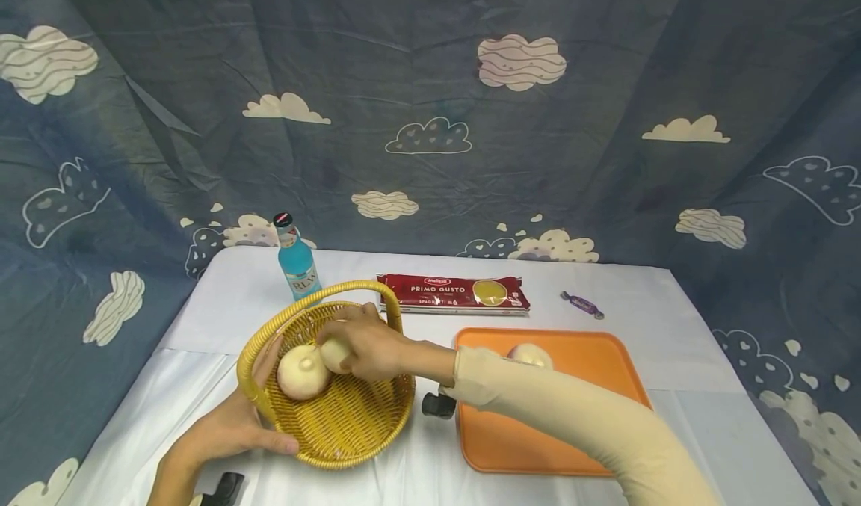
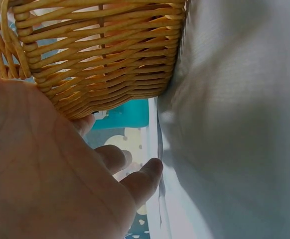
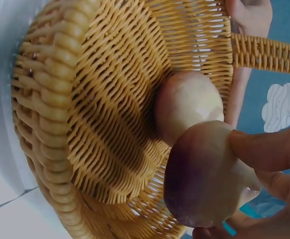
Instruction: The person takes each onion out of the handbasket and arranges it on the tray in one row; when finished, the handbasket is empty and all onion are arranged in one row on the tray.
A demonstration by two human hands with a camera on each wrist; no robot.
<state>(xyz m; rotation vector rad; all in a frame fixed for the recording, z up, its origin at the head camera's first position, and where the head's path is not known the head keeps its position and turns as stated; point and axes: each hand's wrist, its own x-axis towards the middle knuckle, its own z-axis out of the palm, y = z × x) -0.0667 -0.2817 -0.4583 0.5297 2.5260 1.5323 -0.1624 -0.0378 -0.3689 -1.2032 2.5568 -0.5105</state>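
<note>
My right hand (image 1: 366, 345) pinches a white and purple turnip (image 3: 205, 174) between thumb and fingers, inside the yellow wicker basket (image 1: 343, 435). Against the held turnip, in the right wrist view, sits a second turnip (image 3: 189, 104) by the basket wall. From the left, my left hand (image 1: 232, 424) holds the basket around the foot of its handle, thumb at the rim and fingers along the outer wall. In the left wrist view its palm (image 2: 50, 164) lies close to the weave, and some fingertips reach past it.
An orange tray (image 1: 491, 446) stands to the right with another turnip (image 1: 531, 354), partly behind my right sleeve. Behind the basket are a blue bottle (image 1: 297, 263) and a red spaghetti packet (image 1: 451, 294). A purple wrapped candy (image 1: 581, 305) lies at the back right.
</note>
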